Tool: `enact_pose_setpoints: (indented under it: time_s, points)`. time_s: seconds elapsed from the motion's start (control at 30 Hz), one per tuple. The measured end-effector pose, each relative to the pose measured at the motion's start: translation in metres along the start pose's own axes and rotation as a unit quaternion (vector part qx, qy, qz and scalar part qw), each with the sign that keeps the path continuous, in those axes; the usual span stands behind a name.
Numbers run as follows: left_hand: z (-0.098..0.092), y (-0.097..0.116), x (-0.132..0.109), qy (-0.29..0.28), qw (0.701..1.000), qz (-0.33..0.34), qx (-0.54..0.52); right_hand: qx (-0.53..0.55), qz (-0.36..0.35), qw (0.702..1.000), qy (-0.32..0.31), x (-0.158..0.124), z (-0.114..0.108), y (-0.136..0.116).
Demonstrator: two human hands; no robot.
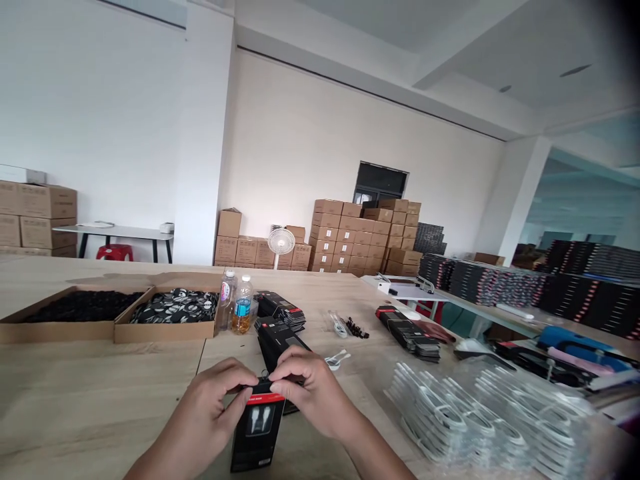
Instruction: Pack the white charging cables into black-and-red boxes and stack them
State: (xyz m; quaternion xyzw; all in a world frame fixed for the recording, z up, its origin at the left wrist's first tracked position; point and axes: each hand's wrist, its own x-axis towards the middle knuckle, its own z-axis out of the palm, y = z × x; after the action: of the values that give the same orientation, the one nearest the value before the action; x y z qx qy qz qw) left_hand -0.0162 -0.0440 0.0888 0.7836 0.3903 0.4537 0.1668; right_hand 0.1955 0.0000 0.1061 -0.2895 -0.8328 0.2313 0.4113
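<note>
A black retail box (257, 433) with a red stripe and a picture of two white plugs stands upright on the table in front of me. My left hand (213, 393) pinches its top edge at the left, thumb on the front. My right hand (313, 387) pinches the same top edge at the right. A small ring-like hanger shows between my fingertips. Behind my hands lies a stack of flat black boxes (280, 343), partly hidden by my right hand. A white cable (338, 360) rests just beyond my right hand.
Left stand two cardboard trays, one of black pieces (85, 305), one of black-and-white pieces (175, 307). Two bottles (243, 307) stand beside them. Right are bagged white cables (480, 420) and more black packaging (407, 333). Cartons (350, 233) and a fan (281, 241) are behind.
</note>
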Motion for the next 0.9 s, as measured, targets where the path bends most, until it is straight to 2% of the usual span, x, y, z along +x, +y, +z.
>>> enact_pose_setpoints:
  time_s: [0.13, 0.27, 0.37, 0.47, 0.57, 0.63, 0.67, 0.7, 0.77, 0.83, 0.9]
  points:
    - [0.007, -0.005, -0.002, 0.026, 0.999, 0.017, 0.01, -0.006, -0.005, 1.0, -0.009, -0.001, -0.003, -0.003]
    - [0.016, -0.024, -0.012, 0.09, 0.994, 0.04, 0.041, -0.009, -0.023, 0.999, -0.032, -0.014, -0.007, 0.001]
    - [0.025, -0.039, -0.021, 0.122, 0.991, 0.041, 0.047, 0.0, -0.021, 1.0, -0.021, -0.026, -0.003, 0.012]
    - [0.049, -0.052, -0.028, 0.15, 0.985, 0.036, 0.071, -0.003, -0.015, 0.999, 0.045, -0.03, 0.014, 0.024]
    - [0.087, -0.06, -0.037, 0.198, 0.972, -0.022, 0.123, 0.022, -0.006, 0.991, 0.134, -0.022, 0.044, 0.026]
    - [0.103, -0.064, -0.045, 0.236, 0.954, -0.071, 0.17, 0.056, 0.003, 0.988, 0.145, -0.012, 0.064, 0.024]
    - [0.104, -0.065, -0.05, 0.249, 0.945, -0.09, 0.192, 0.063, 0.005, 0.989, 0.134, -0.007, 0.071, 0.023]
    - [0.099, -0.067, -0.054, 0.255, 0.937, -0.103, 0.214, 0.054, 0.004, 0.991, 0.12, -0.002, 0.075, 0.025]
    - [0.068, -0.073, -0.062, 0.249, 0.927, -0.116, 0.255, -0.015, -0.009, 0.994, 0.104, 0.005, 0.072, 0.037]
    - [0.015, -0.08, -0.071, 0.223, 0.916, -0.119, 0.31, -0.154, -0.032, 0.98, 0.124, 0.009, 0.061, 0.067]
    - [-0.05, -0.088, -0.085, 0.196, 0.89, -0.138, 0.388, -0.296, -0.036, 0.94, 0.168, 0.011, 0.048, 0.111]
